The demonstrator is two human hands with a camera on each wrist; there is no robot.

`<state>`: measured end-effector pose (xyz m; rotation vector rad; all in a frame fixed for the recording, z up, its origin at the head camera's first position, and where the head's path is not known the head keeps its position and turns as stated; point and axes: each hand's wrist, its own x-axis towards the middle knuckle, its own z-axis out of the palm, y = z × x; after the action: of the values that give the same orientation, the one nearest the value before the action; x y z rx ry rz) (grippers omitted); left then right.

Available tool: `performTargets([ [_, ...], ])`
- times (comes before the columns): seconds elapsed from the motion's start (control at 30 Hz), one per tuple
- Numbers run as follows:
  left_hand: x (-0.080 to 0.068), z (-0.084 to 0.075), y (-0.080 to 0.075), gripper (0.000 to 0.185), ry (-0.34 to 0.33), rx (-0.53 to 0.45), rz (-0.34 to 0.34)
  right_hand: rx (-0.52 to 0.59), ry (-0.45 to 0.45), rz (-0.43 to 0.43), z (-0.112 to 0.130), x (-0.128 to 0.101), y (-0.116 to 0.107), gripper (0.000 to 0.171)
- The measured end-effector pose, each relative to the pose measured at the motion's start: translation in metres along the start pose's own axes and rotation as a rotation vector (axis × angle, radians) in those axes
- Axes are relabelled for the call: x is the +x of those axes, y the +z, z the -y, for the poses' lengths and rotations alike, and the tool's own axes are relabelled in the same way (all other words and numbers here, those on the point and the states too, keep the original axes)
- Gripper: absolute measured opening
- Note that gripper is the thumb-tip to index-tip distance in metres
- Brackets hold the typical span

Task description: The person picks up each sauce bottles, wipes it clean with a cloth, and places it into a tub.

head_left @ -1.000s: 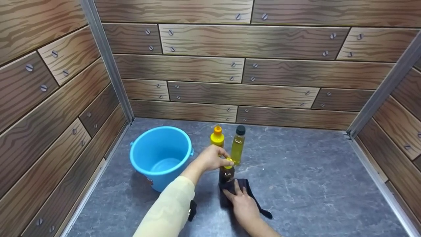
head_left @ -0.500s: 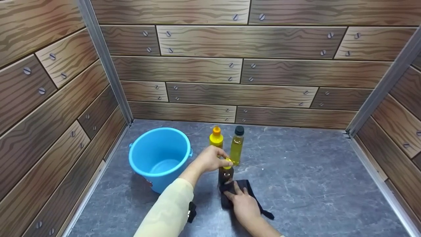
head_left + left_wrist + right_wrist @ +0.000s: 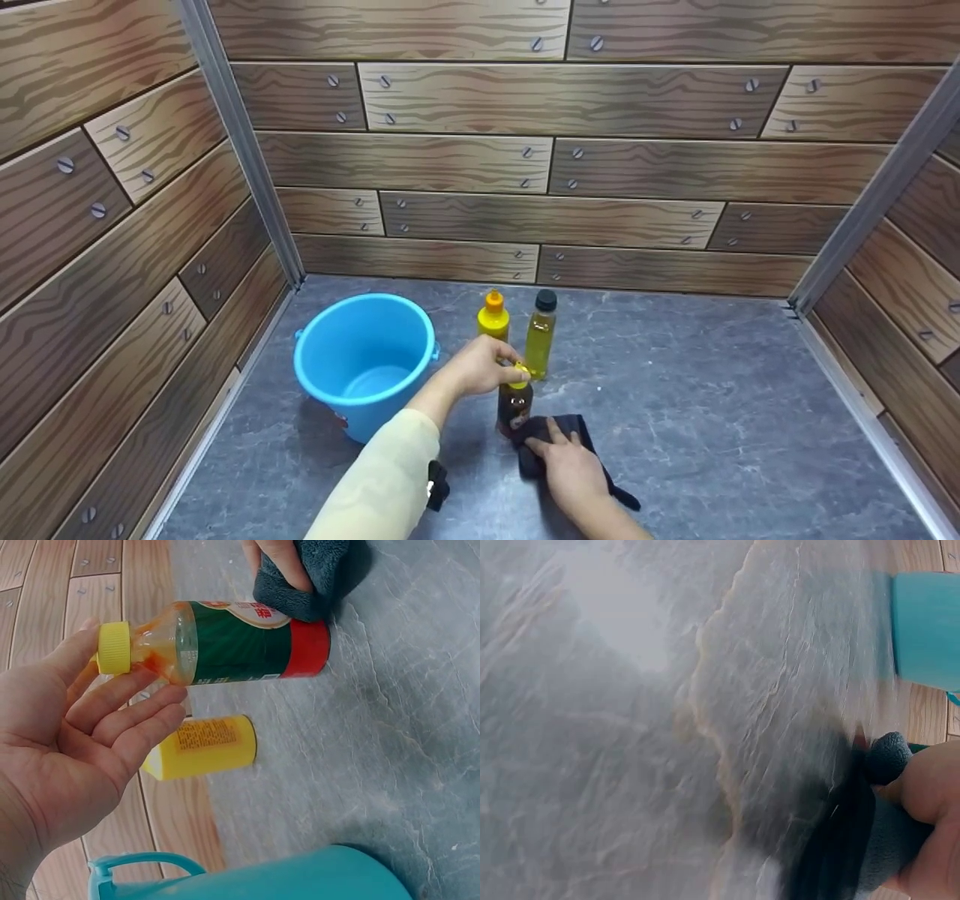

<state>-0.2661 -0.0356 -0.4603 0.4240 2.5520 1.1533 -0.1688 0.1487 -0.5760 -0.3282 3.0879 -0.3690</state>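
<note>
Since the earlier frame the right hand [image 3: 574,469] and the dark cloth [image 3: 559,439] under it have shifted right — from the foot of the brown sauce bottle [image 3: 514,401] to just beside its base. The right-hand fingers lie mostly straight, pressing the cloth onto the grey stone-look floor [image 3: 712,420]; the right wrist view is blurred, so the thumb's position cannot be told. The left hand [image 3: 480,365] pinches the bottle's yellow cap [image 3: 114,648] — fingers loosely curved at the neck. The bottle stands upright. Behind it stand a yellow squeeze bottle [image 3: 493,318] and an oil bottle [image 3: 540,334]; a blue bucket [image 3: 365,360] sits left.
</note>
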Motion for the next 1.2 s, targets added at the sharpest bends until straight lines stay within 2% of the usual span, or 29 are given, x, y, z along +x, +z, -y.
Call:
performTargets([
  [0.23,-0.002,0.002,0.0,0.02,0.006,-0.006,0.027,0.041,0.02,0.01,-0.012,-0.003,-0.003,0.052],
  [0.43,-0.004,0.002,0.001,0.02,0.022,-0.015,0.068,0.088,-0.026,-0.089,-0.018,-0.012,-0.005,0.06],
  [0.63,-0.005,-0.001,0.001,0.019,0.053,0.035,0.082,0.133,-0.061,-0.164,-0.021,-0.017,-0.009,0.058],
  [0.77,-0.006,-0.002,0.001,0.023,0.069,0.027,0.084,0.134,-0.104,-0.216,-0.022,-0.02,-0.012,0.06],
  [0.87,-0.007,-0.002,0.002,0.027,0.078,-0.005,0.054,0.133,-0.155,-0.277,-0.022,-0.023,-0.013,0.064],
  [1.0,-0.007,-0.002,0.003,0.033,0.061,-0.028,-0.022,0.135,-0.201,-0.337,-0.02,-0.024,-0.015,0.069],
  [1.1,-0.007,-0.003,0.005,0.029,0.048,-0.006,-0.063,0.139,-0.217,-0.346,-0.017,-0.023,-0.017,0.071],
  [1.2,-0.006,-0.004,0.006,0.021,0.05,0.023,-0.072,0.149,-0.253,-0.39,-0.014,-0.021,-0.017,0.073],
])
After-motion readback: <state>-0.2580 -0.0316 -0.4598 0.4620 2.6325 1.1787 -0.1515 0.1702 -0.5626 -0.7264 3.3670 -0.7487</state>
